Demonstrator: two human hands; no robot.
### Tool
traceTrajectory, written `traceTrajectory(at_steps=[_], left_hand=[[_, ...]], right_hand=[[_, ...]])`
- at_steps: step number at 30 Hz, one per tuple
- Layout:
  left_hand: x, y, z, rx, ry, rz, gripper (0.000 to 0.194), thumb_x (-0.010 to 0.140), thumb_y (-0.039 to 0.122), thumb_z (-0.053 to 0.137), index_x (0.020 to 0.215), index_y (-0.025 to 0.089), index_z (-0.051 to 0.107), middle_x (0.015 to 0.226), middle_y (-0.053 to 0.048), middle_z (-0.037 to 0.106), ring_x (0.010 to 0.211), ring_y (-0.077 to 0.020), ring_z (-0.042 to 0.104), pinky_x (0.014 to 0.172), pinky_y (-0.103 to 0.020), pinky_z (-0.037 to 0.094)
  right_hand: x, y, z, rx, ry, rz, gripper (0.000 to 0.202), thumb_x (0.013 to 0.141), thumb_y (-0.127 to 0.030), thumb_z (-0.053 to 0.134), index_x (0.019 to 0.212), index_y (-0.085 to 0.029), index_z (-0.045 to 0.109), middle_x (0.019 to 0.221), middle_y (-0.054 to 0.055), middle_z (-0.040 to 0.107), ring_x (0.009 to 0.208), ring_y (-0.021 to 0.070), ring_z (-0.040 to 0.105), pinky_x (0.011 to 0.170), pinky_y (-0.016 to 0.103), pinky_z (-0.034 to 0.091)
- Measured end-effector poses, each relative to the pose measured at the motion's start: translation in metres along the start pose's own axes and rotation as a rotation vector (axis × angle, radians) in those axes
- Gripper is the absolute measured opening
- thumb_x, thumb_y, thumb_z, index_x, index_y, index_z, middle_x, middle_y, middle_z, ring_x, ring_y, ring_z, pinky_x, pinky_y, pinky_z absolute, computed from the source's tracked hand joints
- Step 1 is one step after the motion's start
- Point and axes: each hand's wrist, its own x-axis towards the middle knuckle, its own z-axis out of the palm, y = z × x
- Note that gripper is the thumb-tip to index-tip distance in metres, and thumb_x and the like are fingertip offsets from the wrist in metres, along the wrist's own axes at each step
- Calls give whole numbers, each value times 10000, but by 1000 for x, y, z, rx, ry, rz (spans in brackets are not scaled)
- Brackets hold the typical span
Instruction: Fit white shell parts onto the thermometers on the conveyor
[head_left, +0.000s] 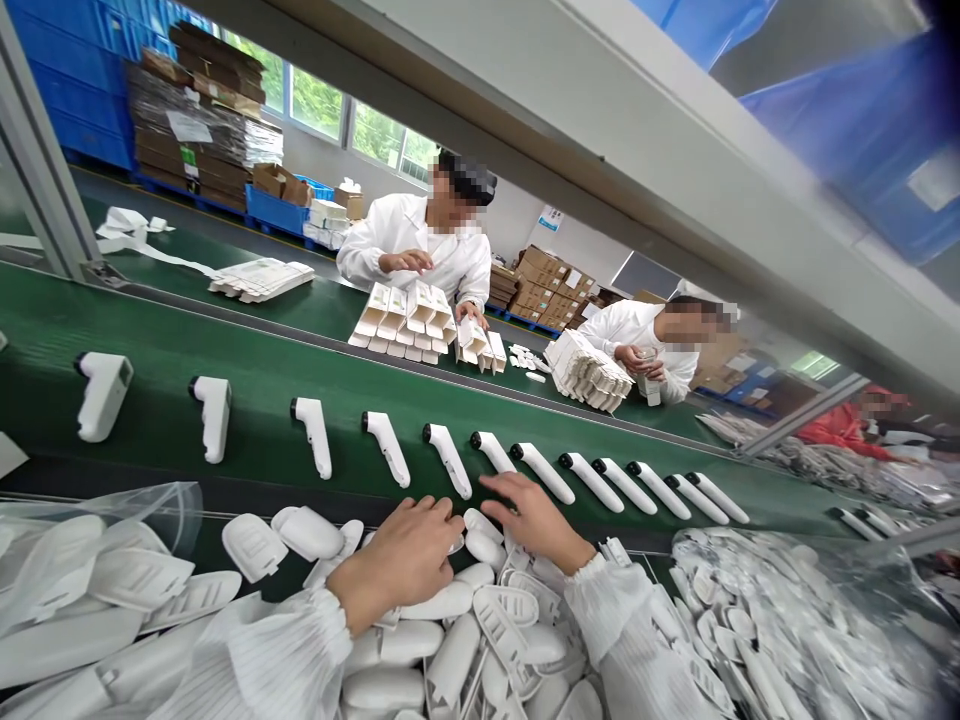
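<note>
1. The left hand point(409, 550) is over the pile of white plastic shells point(450, 650), near the green belt's near edge. Its grip is loosely curled; whether it has hold of a shell cannot be told.
2. The right hand point(532, 510) is just beside it, at that same edge. Its grip is partly open, fingers spread, with nothing visibly held.
3. White handheld devices point(385, 445) with black tips lie in a row along the belt point(262, 370), beyond both hands.
4. Across the belt's far edge, a person in white point(420, 240) touches open white boxes point(405, 315).
</note>
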Motion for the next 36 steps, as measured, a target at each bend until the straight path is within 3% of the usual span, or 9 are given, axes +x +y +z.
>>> traceTrajectory(at_steps=[2,6,8,11,15,18,23,29,36], left_hand=[[0,0,0,17,-2,17,351,764,147,483,1072,156,651,1086,-142,633,989,-326,614,838,-503,507],[-1,1,0,44,9,27,357,790,170,466,1092,128,651,1100,-169,631,1005,-360,609,843,-541,503],[-2,2,0,41,20,22,337,797,174,455,1063,125,656,1085,-171,633,987,-355,615,827,-532,508],[-3,3,-2,28,16,21,305,784,171,468,1020,127,657,1059,-164,638,954,-335,622,823,-517,511],[-2,3,-3,13,10,16,264,772,153,489,978,124,652,1034,-165,637,974,-323,609,854,-489,502],[-1,2,0,-3,12,13,234,760,142,503,945,133,646,1024,-161,633,976,-322,604,851,-467,501],[1,0,3,-30,37,5,250,789,132,459,972,140,629,1046,-158,628,927,-318,616,791,-460,502],[7,-2,-2,-139,65,-56,227,845,131,400,953,166,596,960,-126,647,930,-302,602,740,-400,470],[14,-7,2,-192,112,-112,205,874,74,363,878,183,536,925,-90,637,923,-256,580,742,-345,440]], right_hand=[[-2,-17,-2,50,-100,-52,382,930,-371,592,1288,-244,637,1147,80,685,1081,251,594,949,352,457],[3,-32,-2,125,-92,-15,171,891,-291,626,967,-241,771,936,49,730,889,221,617,838,339,457],[5,-30,-7,309,-52,66,156,862,-337,658,881,-236,775,870,34,728,756,184,607,735,312,465],[6,-22,-21,671,-5,250,293,816,-448,687,946,-194,754,700,22,691,581,154,575,605,297,470],[9,-12,-35,944,-10,275,319,811,-454,677,926,-166,750,928,90,734,829,223,680,789,359,525],[18,-1,-29,815,98,246,324,838,-453,640,929,-163,750,1029,108,721,914,225,657,855,368,501],[26,18,-8,415,104,285,580,811,-270,632,1379,-206,537,913,51,711,763,190,630,767,350,507],[18,26,3,-35,130,297,565,807,-94,506,1370,-129,543,1333,143,591,1216,260,553,1056,373,410],[13,36,12,-208,52,347,631,834,-37,441,1456,-138,451,1276,166,630,1172,269,597,991,362,450]])
